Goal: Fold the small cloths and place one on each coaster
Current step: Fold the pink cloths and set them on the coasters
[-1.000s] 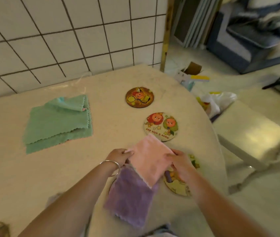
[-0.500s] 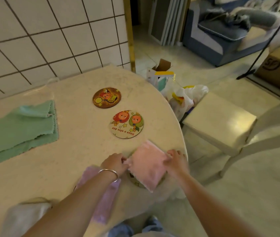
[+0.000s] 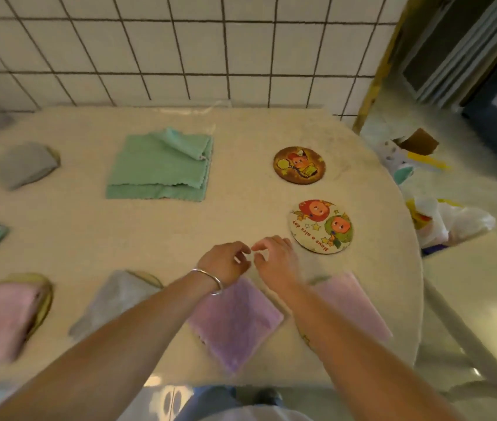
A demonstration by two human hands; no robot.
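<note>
- Near the table's (image 3: 241, 123) front edge lies a folded purple cloth (image 3: 235, 320), partly under the left forearm. A folded pink cloth (image 3: 353, 302) sits towards the front right edge, on a coaster that barely shows.
- Along the front left, a folded grey cloth (image 3: 113, 299) and another pink cloth (image 3: 4, 317) each cover a coaster whose rim peeks out.
- The left hand (image 3: 226, 262), with a bangle (image 3: 207, 279) at the wrist, and the right hand (image 3: 277, 259) hover side by side over the bare top just beyond the purple cloth, fingers loosely curled, holding nothing.
- Just beyond the right hand, by the right edge, lies an uncovered cartoon coaster (image 3: 321, 226); a brown coaster (image 3: 299, 165) sits farther back.
- A green cloth stack (image 3: 159, 168) lies mid-table towards the wall, another grey cloth (image 3: 25, 165) at the far left.
</note>
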